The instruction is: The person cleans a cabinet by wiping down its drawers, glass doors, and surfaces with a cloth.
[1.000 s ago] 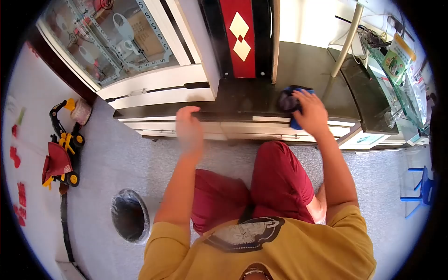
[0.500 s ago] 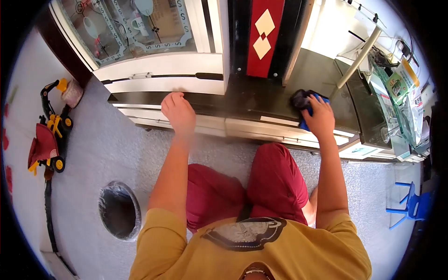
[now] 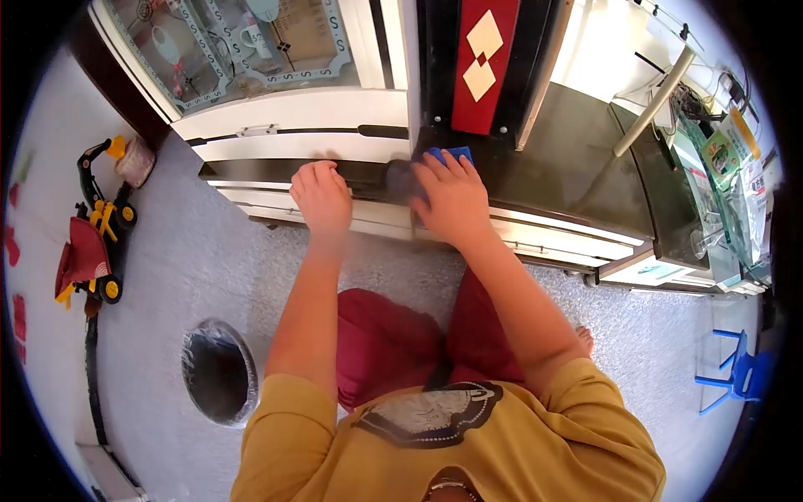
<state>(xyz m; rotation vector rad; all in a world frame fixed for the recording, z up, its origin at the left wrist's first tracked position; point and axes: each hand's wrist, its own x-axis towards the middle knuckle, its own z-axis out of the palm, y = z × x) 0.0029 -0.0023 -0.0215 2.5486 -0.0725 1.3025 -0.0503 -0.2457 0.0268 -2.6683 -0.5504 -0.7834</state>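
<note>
A blue and dark cloth [image 3: 456, 156] is pressed onto the dark countertop [image 3: 560, 171] under my right hand [image 3: 454, 197]. The cloth's dark part, left of the fingers, is smeared by motion. My right fingers lie over the cloth, just in front of the black and red panel. To the left, my left hand [image 3: 322, 197] rests on the narrow dark ledge [image 3: 251, 171] before the white cabinet, with nothing seen in it. Its fingers are bent forward and the fingertips are partly hidden.
White drawers [image 3: 544, 238] run below the countertop. A pale post [image 3: 657, 100], cables and packets [image 3: 736, 159] stand at the right. On the floor are a lined bin [image 3: 219, 372], a toy digger [image 3: 96, 226] and a blue chair [image 3: 740, 368].
My right hand has slid the cloth left along the countertop, close to my left hand. The left hand stays at nearly the same spot on the ledge. The view has shifted slightly.
</note>
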